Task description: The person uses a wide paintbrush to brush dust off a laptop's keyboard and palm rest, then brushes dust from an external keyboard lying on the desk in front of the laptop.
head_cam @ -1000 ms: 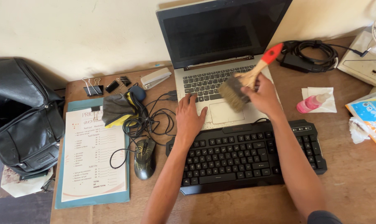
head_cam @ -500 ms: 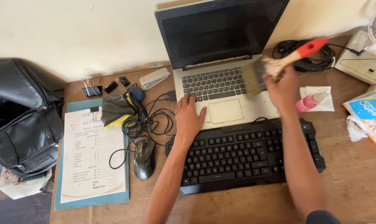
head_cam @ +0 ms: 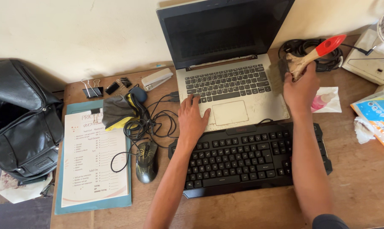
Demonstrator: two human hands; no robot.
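A silver laptop (head_cam: 234, 91) stands open at the back of the wooden desk, its screen dark. My left hand (head_cam: 193, 120) lies flat on its palm rest, left of the touchpad, holding nothing. My right hand (head_cam: 301, 87) grips a paintbrush (head_cam: 313, 55) with a wooden neck and a red handle tip. The bristles sit just past the laptop's right edge. A black keyboard (head_cam: 247, 159) lies in front of the laptop, under both forearms.
Left of the keyboard are a dark mouse (head_cam: 146, 162) with tangled cables, a clipboard with a printed form (head_cam: 92, 159), binder clips, a stapler (head_cam: 157, 79) and a black bag (head_cam: 20, 121). Right side holds coiled cable (head_cam: 323, 53), a pink bottle on tissue (head_cam: 323, 101) and a white device (head_cam: 372, 59).
My right hand has swept the paintbrush rightward across the laptop, from the touchpad area to beyond its right edge. My left hand stayed on the palm rest.
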